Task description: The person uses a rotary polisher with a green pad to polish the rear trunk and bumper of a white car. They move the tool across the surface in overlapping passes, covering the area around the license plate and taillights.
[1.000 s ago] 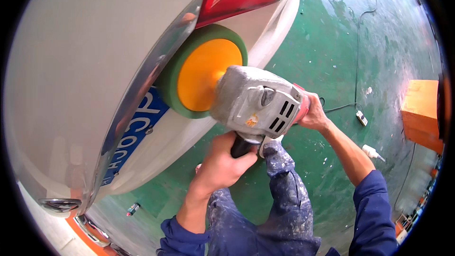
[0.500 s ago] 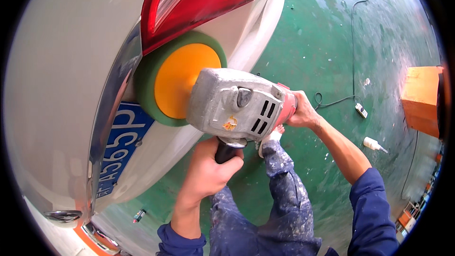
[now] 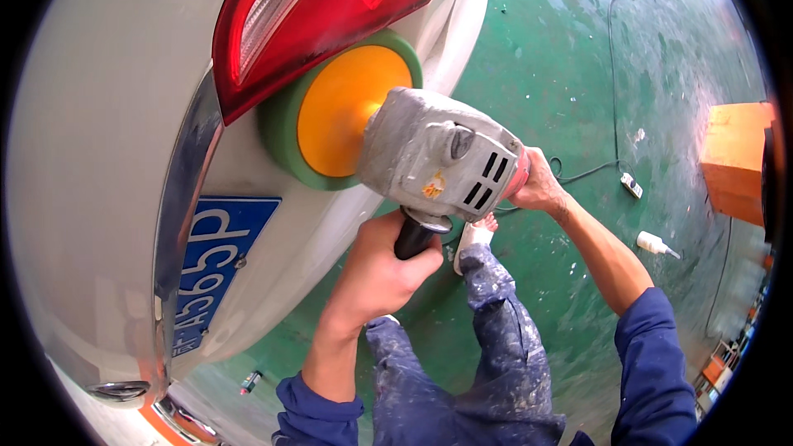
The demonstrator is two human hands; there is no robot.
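A grey and red car polisher (image 3: 450, 161) spans the space between my two hands. My left hand (image 3: 384, 268) is wrapped round its black side handle (image 3: 415, 235). At the red rear body, my right hand (image 3: 537, 183) grips the machine; most of its fingers are hidden behind the casing. The polisher's round pad (image 3: 339, 120), green with an orange-yellow backing, lies against the white car's rear panel (image 3: 239, 169), just below the red tail light (image 3: 330, 12). The pad's working face is hidden.
A blue license plate (image 3: 219, 260) is fixed beside the pad. On the green floor lie a power strip (image 3: 630, 186) with a dark cable (image 3: 613, 58), a white squeeze bottle (image 3: 655, 244) and a small dark bottle (image 3: 250, 381). An orange box (image 3: 735, 161) stands at the right.
Both hands have carried the polisher up and to the right, and its pad now sits farther along under the tail light, away from the license plate. The grip is the same.
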